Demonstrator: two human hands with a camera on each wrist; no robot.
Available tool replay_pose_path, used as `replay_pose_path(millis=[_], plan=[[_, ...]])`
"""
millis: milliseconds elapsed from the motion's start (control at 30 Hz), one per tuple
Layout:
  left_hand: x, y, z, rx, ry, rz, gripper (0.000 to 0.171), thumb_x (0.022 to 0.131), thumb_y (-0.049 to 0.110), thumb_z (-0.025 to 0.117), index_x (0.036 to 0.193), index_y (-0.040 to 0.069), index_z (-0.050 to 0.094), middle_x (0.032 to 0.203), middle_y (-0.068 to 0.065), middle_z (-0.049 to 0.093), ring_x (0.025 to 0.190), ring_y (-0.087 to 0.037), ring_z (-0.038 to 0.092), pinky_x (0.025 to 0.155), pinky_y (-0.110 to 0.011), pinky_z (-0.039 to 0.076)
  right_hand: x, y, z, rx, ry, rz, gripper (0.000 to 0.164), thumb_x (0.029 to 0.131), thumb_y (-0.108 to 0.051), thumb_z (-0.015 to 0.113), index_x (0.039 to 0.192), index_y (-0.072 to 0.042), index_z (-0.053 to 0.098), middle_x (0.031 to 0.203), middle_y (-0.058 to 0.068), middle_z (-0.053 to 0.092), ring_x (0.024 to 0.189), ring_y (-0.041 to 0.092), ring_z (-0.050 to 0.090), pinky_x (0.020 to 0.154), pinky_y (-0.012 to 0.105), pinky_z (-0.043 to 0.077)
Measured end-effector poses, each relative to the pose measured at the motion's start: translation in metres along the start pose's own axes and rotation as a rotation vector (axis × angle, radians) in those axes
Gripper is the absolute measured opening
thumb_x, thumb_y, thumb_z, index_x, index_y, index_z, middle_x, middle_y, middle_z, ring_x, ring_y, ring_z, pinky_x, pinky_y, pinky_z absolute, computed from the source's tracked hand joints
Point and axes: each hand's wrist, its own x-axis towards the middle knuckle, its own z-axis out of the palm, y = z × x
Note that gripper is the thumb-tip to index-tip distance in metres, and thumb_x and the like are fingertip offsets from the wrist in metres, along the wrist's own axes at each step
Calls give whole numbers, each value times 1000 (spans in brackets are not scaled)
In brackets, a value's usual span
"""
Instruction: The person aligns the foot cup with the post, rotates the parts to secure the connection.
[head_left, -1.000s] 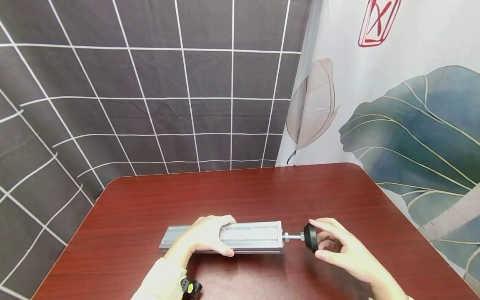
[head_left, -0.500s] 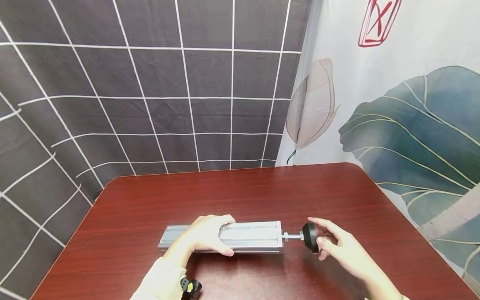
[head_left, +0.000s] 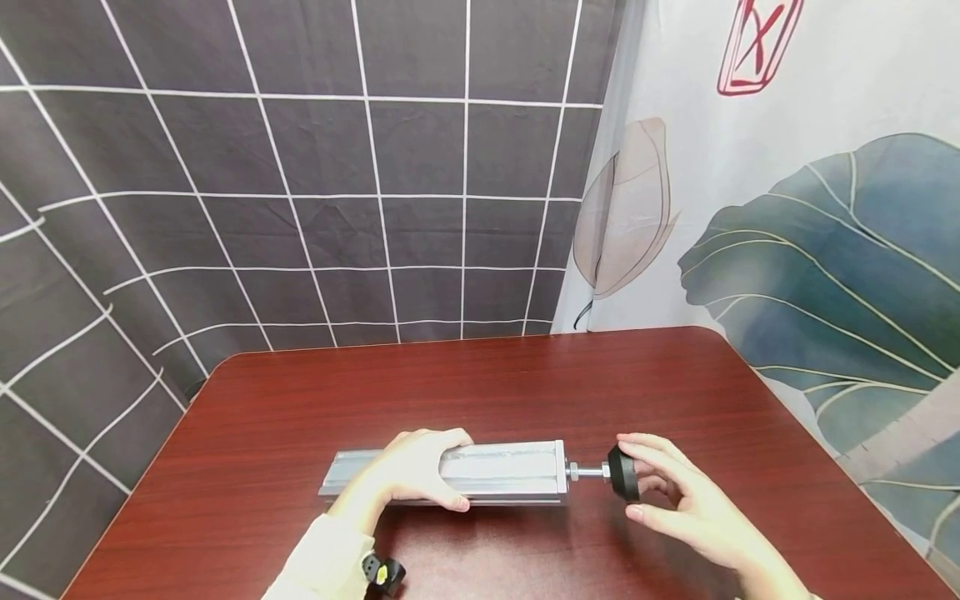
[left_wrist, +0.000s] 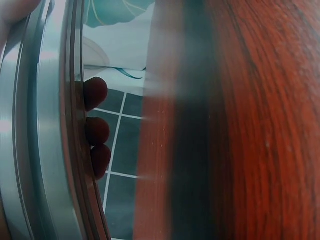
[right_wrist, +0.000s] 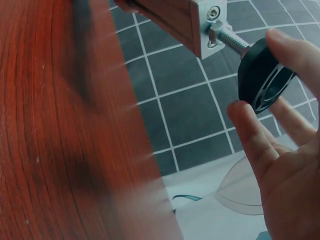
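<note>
A silver aluminium profile [head_left: 510,468] is held level over the table by my left hand [head_left: 408,471], its thumb on the near side. Fingertips [left_wrist: 96,131] of that hand show along the profile's edge in the left wrist view. From the end plate [head_left: 560,468] at the right end, a threaded stud [head_left: 590,472] with nuts runs to a black levelling foot [head_left: 621,474]. My right hand [head_left: 686,500] pinches this foot at its rim. In the right wrist view, the foot's hollow underside faces the palm, with digits [right_wrist: 250,127] at opposite sides of its rim.
The dark red wooden table [head_left: 450,383] has rounded far corners. Behind it hangs a grey curtain [head_left: 420,233] with white grid lines. A white curtain [head_left: 675,75] with leaf prints hangs at the right. A small black device [head_left: 382,573] sits on my left wrist.
My right thumb curled in against the foot half a second ago and is now spread back to its lower rim. The left hand and the profile stay nearly in place.
</note>
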Motion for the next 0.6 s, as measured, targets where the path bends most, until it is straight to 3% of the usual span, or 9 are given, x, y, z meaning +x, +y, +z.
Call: replay_pose_path(millis=[267, 600], plan=[[0, 2, 1, 1, 4, -6, 66, 53, 60, 76, 110, 32, 59, 93, 17, 62, 80, -2, 56, 72, -32, 43, 3, -9, 2, -84, 106, 178, 64, 74, 7, 72, 132, -6, 49, 101, -6, 55, 67, 12, 58, 55, 25, 46], [0, 4, 1, 11, 13, -8, 67, 53, 60, 76, 111, 32, 59, 95, 16, 62, 82, -3, 57, 73, -33, 43, 5, -13, 3, 0, 99, 268, 51, 84, 6, 61, 131, -10, 49, 75, 0, 64, 54, 16, 61, 59, 30, 51]])
